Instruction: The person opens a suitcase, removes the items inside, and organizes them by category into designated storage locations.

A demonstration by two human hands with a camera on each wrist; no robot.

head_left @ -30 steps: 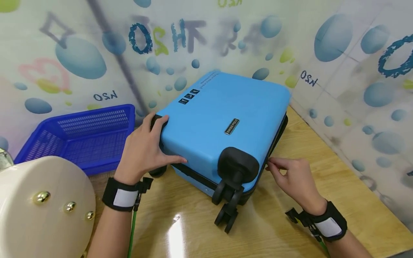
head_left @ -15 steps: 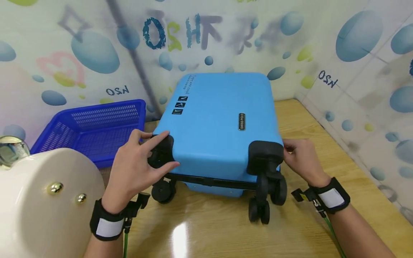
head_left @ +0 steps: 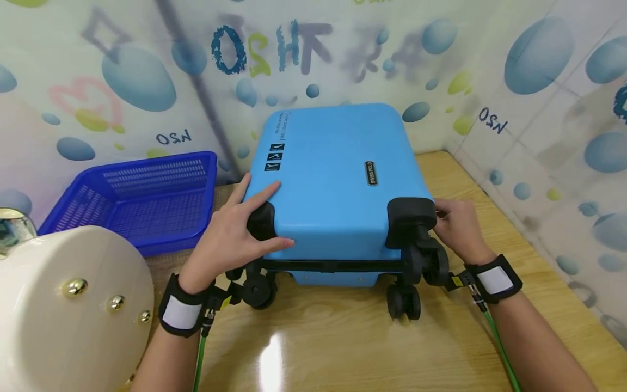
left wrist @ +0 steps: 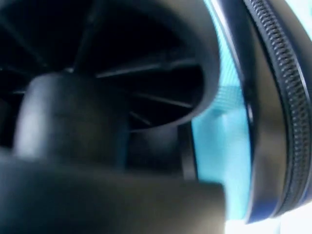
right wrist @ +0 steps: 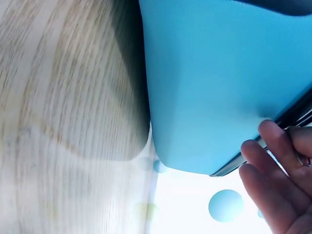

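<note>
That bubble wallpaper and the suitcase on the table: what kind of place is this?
Probably a staged corner set up for recording, not a home. A blue suitcase lies on a wooden table beside a blue basket, walls papered with bubbles close in, and both wrists wear strapped bands.

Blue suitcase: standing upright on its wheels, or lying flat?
Lying flat. The blue suitcase rests broad side down on the wooden table, its wheels sticking out sideways toward the person.
</note>
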